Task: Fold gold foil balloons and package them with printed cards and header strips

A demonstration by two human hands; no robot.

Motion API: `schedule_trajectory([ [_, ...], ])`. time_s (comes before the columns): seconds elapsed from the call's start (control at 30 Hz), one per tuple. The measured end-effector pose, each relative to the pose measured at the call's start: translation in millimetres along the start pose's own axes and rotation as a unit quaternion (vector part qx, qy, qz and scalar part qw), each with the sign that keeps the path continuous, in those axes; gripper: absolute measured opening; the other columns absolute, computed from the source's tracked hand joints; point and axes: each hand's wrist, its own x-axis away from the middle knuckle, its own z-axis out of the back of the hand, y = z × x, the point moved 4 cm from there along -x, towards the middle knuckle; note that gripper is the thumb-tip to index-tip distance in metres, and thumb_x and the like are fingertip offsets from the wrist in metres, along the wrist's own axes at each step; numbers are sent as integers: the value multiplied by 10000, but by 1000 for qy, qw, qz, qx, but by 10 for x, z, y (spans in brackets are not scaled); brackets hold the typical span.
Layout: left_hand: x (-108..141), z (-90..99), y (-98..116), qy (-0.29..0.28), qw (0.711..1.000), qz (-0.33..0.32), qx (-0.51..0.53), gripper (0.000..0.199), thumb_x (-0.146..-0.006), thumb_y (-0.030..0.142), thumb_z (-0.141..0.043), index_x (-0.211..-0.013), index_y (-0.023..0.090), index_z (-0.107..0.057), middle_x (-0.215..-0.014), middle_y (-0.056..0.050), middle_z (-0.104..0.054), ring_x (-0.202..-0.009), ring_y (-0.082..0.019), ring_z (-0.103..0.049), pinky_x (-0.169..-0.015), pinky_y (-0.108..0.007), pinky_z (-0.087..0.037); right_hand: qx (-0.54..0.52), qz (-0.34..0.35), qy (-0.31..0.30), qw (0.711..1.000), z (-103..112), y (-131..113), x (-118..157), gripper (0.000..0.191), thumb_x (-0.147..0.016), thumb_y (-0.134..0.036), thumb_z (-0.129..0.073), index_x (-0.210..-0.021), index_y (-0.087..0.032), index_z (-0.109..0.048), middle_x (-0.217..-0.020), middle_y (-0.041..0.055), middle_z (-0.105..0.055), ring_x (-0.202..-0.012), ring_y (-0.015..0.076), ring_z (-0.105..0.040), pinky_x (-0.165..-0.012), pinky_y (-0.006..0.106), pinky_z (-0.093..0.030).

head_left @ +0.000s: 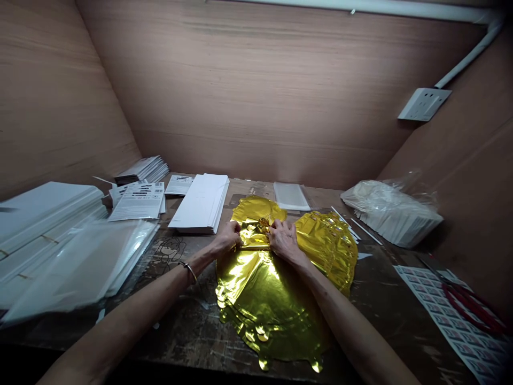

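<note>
A folded piece of a flat gold foil balloon (255, 235) lies between my two hands, on top of a larger spread of gold foil (272, 299) with small tabs along its near edge. My left hand (227, 239) pinches the left end of the folded part, and a bangle is on that wrist. Opposite it, the fingers of my right hand (284, 239) are closed on the right end, partly covering the foil. To the right lies more gold foil (331, 248), with a wavy edge. The fingertips are partly hidden in the folds.
White card stacks (202, 203) and clear plastic sleeves (84, 262) are on the left, near printed labels (138, 202). A clear bag of white pieces (395, 211), white sticks (366, 231), a sticker sheet (449, 315) and red-handled scissors (473, 310) lie right. Wooden panels surround the dark table (180, 331).
</note>
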Motion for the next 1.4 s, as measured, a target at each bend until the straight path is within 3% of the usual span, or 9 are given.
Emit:
schedule_trajectory([
  [0.13,32,11,203,60,971,-206,-104,284,-657,241,-549,-914,123,-526,-921,-94,-554,-871,-200,-510,-742,-314,-406,6,-2,8,1000,5,0,18,260,-818,-286,-336,-862,-199,-577,-981,83,-497,-896,208,-390,-818,399,-219],
  [0.23,45,-105,339,-1,917,-352,-188,446,-738,323,-480,-1139,142,-406,-1219,-130,-398,-1140,-236,-335,-931,-404,-247,4,-6,11,1000,-2,12,37,269,-822,-298,-328,-878,-197,-571,-990,81,-494,-903,205,-387,-818,391,-227],
  [0.37,-91,-289,297,-82,893,-342,-280,441,-801,313,-400,-1205,153,-324,-1265,-121,-361,-1178,-227,-286,-963,-460,-125,-10,-3,22,1000,-3,24,48,266,-820,-306,-331,-874,-199,-568,-974,75,-504,-905,204,-393,-818,388,-235],
  [0.57,-273,-392,210,-64,889,-357,-281,326,-796,289,-426,-1091,151,-429,-1108,-104,-506,-1017,-208,-443,-853,-359,-294,-3,-3,29,1000,81,95,-10,249,-773,-263,-398,-946,-198,-564,-1072,102,-480,-957,232,-381,-843,420,-215],
  [0.77,-367,-348,277,-53,885,-363,-287,330,-764,291,-480,-1057,143,-447,-970,-78,-560,-897,-205,-480,-771,-333,-336,3,135,-10,991,77,53,11,403,-740,-155,-401,-1116,-296,-442,-1238,25,-377,-1104,221,-275,-898,423,-141],
  [0.93,-9,-300,459,32,843,-397,-362,208,-775,212,-425,-953,122,-485,-973,-104,-511,-890,-211,-446,-804,-365,-307,-6,117,-16,993,12,56,57,340,-771,-158,-358,-1086,-245,-453,-1172,59,-429,-1005,211,-350,-838,391,-223],
  [1.17,335,-739,526,16,761,-452,-464,225,-756,98,-342,-928,61,-483,-848,-143,-530,-807,-227,-473,-803,-406,-300,-41,113,-44,992,70,95,-43,226,-785,-301,-381,-907,-258,-567,-1006,59,-495,-879,202,-383,-748,349,-288],
  [1.27,207,-786,566,6,767,-416,-488,228,-747,67,-326,-888,30,-502,-781,-163,-549,-741,-232,-504,-743,-411,-336,-84,120,-62,987,81,177,-132,226,-757,-267,-407,-862,-261,-607,-975,43,-521,-856,202,-409,-726,344,-312],
  [1.4,116,-600,517,-32,826,-419,-376,173,-765,99,-358,-770,89,-531,-735,-111,-575,-699,-189,-529,-667,-323,-389,-184,143,-59,971,137,352,-183,424,-677,-72,-375,-1008,-243,-577,-1008,35,-552,-884,181,-458,-765,321,-354],
])
